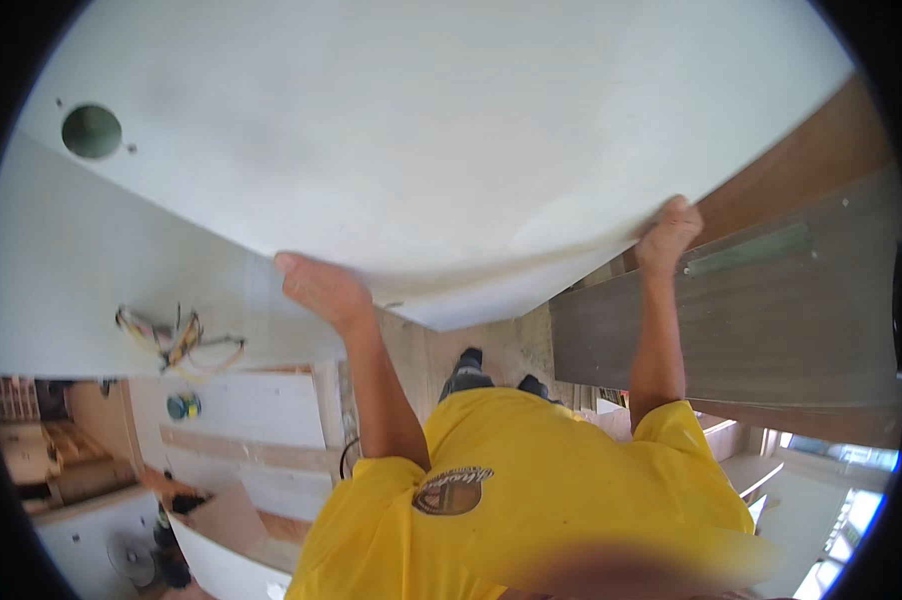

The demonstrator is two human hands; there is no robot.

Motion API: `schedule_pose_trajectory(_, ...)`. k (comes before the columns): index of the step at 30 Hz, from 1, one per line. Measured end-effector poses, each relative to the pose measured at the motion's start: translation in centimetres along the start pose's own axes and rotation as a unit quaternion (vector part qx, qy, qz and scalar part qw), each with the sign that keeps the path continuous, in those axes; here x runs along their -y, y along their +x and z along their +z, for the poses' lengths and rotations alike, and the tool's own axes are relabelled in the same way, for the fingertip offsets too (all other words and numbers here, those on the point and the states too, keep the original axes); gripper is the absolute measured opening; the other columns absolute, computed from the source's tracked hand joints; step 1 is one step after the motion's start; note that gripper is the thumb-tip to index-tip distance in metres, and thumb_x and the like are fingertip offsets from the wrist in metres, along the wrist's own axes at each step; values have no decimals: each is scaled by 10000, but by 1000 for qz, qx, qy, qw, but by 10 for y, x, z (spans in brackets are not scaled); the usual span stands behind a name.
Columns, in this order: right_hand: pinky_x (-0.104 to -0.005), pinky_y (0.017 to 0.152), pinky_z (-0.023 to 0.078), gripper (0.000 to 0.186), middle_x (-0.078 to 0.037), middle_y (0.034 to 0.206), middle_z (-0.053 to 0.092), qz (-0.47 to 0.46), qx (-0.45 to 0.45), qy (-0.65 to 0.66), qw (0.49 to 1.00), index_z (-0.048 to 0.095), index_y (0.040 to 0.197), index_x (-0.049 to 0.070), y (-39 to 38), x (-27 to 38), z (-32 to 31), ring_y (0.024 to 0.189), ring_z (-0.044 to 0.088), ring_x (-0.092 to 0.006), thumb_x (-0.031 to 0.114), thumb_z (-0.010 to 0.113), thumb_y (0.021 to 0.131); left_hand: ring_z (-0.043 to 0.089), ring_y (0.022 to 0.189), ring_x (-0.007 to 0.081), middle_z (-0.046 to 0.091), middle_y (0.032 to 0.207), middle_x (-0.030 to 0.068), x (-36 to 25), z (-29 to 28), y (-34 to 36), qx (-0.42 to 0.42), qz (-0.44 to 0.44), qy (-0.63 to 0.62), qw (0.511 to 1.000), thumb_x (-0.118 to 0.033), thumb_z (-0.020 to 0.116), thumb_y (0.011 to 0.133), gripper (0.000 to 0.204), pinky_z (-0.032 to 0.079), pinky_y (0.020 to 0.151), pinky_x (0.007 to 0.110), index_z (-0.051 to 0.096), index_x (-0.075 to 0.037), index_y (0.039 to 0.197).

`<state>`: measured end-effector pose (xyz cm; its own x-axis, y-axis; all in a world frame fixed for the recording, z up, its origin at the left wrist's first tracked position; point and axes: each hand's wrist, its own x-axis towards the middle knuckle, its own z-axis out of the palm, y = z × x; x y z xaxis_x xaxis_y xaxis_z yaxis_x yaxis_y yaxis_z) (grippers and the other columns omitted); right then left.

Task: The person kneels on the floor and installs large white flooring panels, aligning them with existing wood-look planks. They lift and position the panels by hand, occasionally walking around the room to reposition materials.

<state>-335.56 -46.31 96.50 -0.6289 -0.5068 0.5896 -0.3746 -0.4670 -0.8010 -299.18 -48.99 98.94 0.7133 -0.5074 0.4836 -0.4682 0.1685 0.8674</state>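
Observation:
A large white panel (471,120) with a round hole at its upper left fills the top of the head view. My left hand (326,290) grips its near edge left of centre, thumb on top and fingers mostly hidden. My right hand (668,236) holds the same edge farther right, its fingers largely out of sight. A grey-brown board (721,330) stands beside my right arm. Left of my left hand, a pale surface (61,260) carries a loose bundle of wires (176,335).
Below at the left are white boards (251,405), a small round green container (183,405), wooden pieces and shelves (51,450), and a fan-like round object (131,555). A brown board (791,160) is at the upper right. Floor (516,350) shows around my feet. Bright windows are at the lower right.

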Motion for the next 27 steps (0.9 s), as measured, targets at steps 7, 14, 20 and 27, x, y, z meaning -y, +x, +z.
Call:
schedule_pose_trajectory(7, -386, 867, 480, 503, -177, 1063, 678, 76, 22, -64, 995, 595, 1154, -58, 25, 4, 21, 961, 632, -256, 377, 636, 905, 375, 571, 287, 496, 607, 222, -2, 43, 10, 82, -39, 8, 996, -287, 311, 1057, 571, 332, 535, 451, 431, 126, 682)
schedule_pose_trajectory(14, -379, 950, 430, 564, -202, 1182, 604, 138, 61, -35, 988, 549, 1225, -45, 25, -4, 35, 1091, 570, -280, 412, 627, 902, 409, 650, 275, 564, 723, 221, -3, 66, -4, 67, 0, -143, 987, -350, 352, 1051, 572, 449, 644, 399, 519, 141, 808)
schedule_pose_trajectory(20, -409, 952, 428, 528, -227, 1180, 579, 47, 31, -102, 993, 565, 1204, -35, 11, 0, 57, 1102, 549, -353, 377, 655, 885, 551, 813, 329, 616, 949, 277, 15, 60, -1, 57, -11, -143, 988, -322, 441, 1024, 488, 472, 805, 394, 549, 148, 1099)
schedule_pose_trajectory(27, -419, 947, 428, 609, -229, 1225, 487, 38, 1, -142, 989, 503, 1262, -51, 0, -11, 79, 1123, 502, -349, 368, 688, 861, 518, 1127, 351, 472, 1252, 241, 14, 69, -4, 64, -13, -152, 986, -303, 585, 957, 556, 429, 980, 396, 459, 95, 1325)
